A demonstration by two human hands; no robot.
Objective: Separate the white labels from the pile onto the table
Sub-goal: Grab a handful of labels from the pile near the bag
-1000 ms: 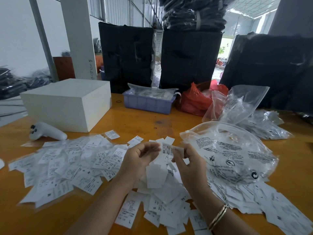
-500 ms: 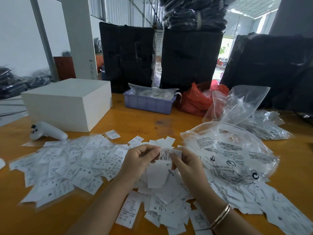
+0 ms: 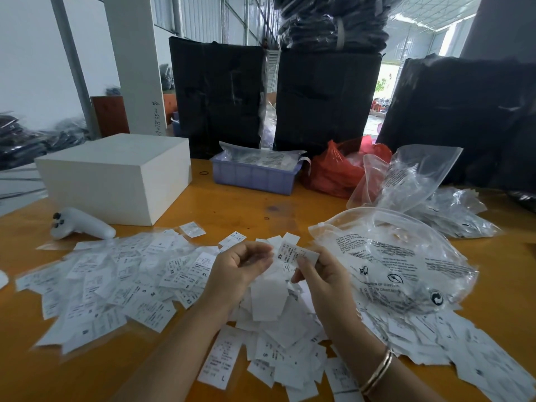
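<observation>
A heap of white printed size labels (image 3: 269,311) lies on the orange table (image 3: 237,210) under my hands. More labels (image 3: 116,280) are spread out flat to the left. My right hand (image 3: 324,280) pinches a small stack of labels (image 3: 291,252) by its right end, with "XS" showing on the top one. My left hand (image 3: 237,271) hovers just left of that stack with its fingers curled. A pale blurred label sits between its thumb and fingers. A gold bangle is on my right wrist.
A large clear printed bag (image 3: 391,265) lies right of my hands on more labels. Behind stand a white box (image 3: 116,175), a white controller (image 3: 81,226), a blue tray (image 3: 252,178), a red bag (image 3: 333,172), crumpled clear bags (image 3: 435,210) and black bundles (image 3: 327,97).
Both hands pinched the stack together before. My left hand has now pulled a little to the left, away from the stack that my right hand keeps.
</observation>
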